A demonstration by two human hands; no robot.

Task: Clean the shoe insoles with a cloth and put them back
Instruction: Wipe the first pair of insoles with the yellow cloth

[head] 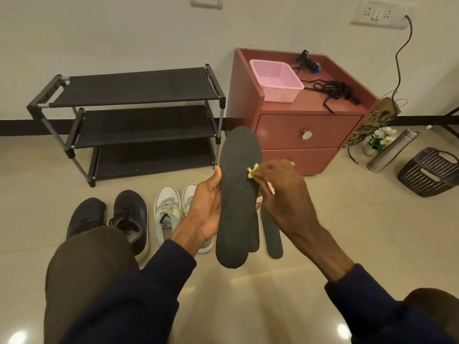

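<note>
Insole (236,184) upright in grip of left hand (206,212) — yellow cloth (253,170) pinched in right hand (280,192), against it

Warm, even indoor light; wide-angle view that bends at the edges.

Light falls from above and leaves the pale wall (124,33) flat, with no hard shadow. The glossy floor (323,219) throws it back as bright blurred spots near both bottom corners and a fainter sheen at centre. Soft shadow pools under the shoe rack (139,88). A small glint sits on the drawer knob (307,135). The dark insole (236,194) shows almost no surface texture, and the yellow cloth (252,171) is a small, slightly smeared scrap. The skirting line (15,127) bows, the wall socket (380,14) tilts toward its corner, and the dark sleeves (139,306) at the bottom edge lose detail.
</note>
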